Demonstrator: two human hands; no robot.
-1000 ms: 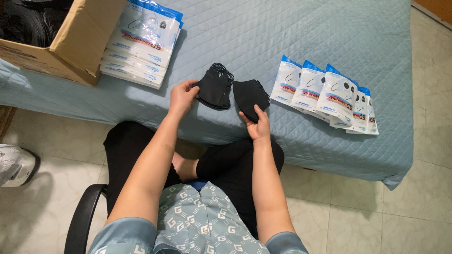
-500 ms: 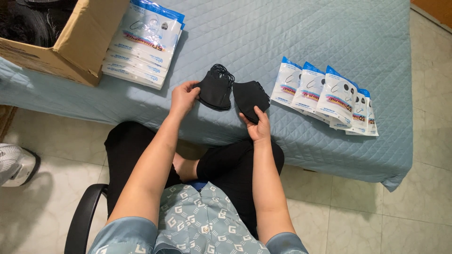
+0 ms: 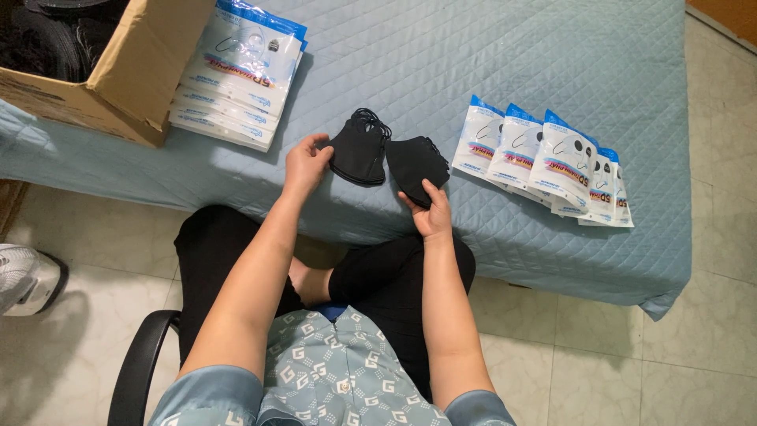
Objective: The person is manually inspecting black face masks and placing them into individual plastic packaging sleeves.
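At frame centre, your left hand [image 3: 306,162] pinches the left stack of black masks [image 3: 359,150] and your right hand [image 3: 430,211] grips the right stack [image 3: 415,164]; you appear to be sorting, so keep both stacks squared. They rest on a quilted blue bedcover [image 3: 489,63] above tiled floor [image 3: 615,363], sealed packets [image 3: 552,162] to the right.

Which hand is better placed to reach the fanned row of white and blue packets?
Probably the right hand: it grips the nearer black mask stack, right beside the packets. The left hand holds the other black stack, farther away.
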